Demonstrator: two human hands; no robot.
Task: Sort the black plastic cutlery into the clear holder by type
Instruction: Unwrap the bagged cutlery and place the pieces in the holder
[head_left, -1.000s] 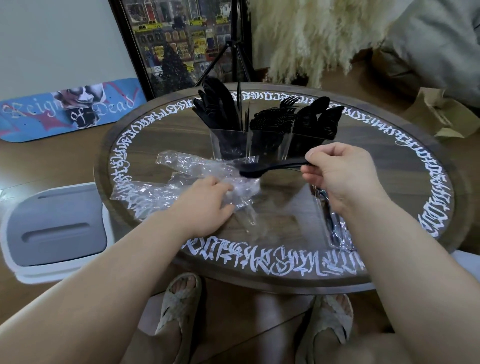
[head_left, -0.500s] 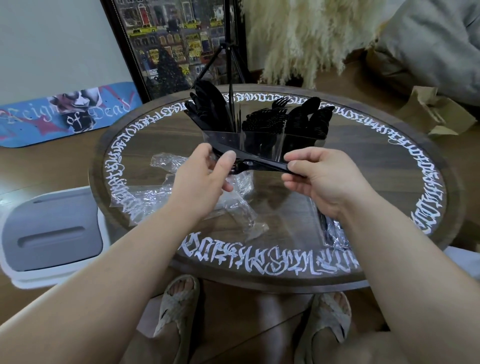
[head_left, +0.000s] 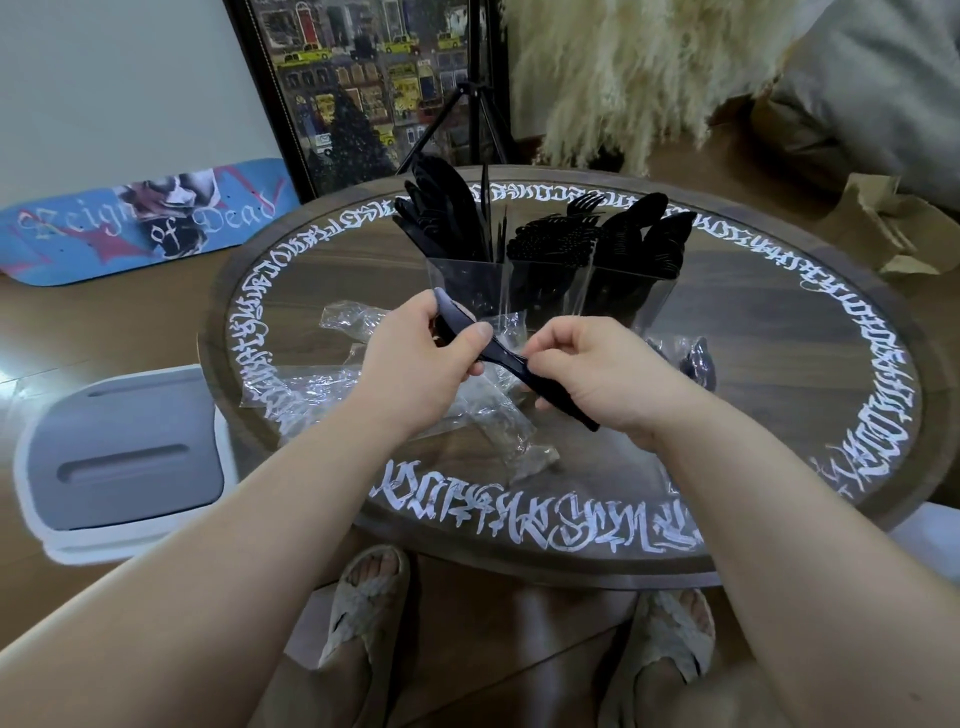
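Left hand (head_left: 415, 364): gripped the broad end of a black plastic utensil (head_left: 498, 358), thumb on top and fingers curled beneath.
Right hand (head_left: 597, 379): pinched the same utensil farther along its handle, fingers curled round it; the handle tip stuck out below the palm.
Utensil: was held level above the surface (head_left: 779, 364), just on the near side of the holder, slanting from far left to near right. Its head was partly hidden by the left fingers, so the type could not be told for sure.
Holder (head_left: 545, 291): clear, stood at the middle of the surface, split into compartments. Knives (head_left: 447, 213) filled the left one, forks (head_left: 561, 234) the middle, spoons (head_left: 649, 234) the right, all handle-down.
Wrappers (head_left: 363, 384): crumpled clear plastic lay on the surface under and to the left of the hands.
More cutlery (head_left: 698, 361): a wrapped dark bundle lay to the right of the right hand.
Step in hand: judged to be checking and freeing one piece before dropping it in.
Doing it well: one hand should let go, the head should be read for type, then the piece turned handle-down and lowered straight into the matching compartment without knocking the crowded pieces or tipping the light holder.
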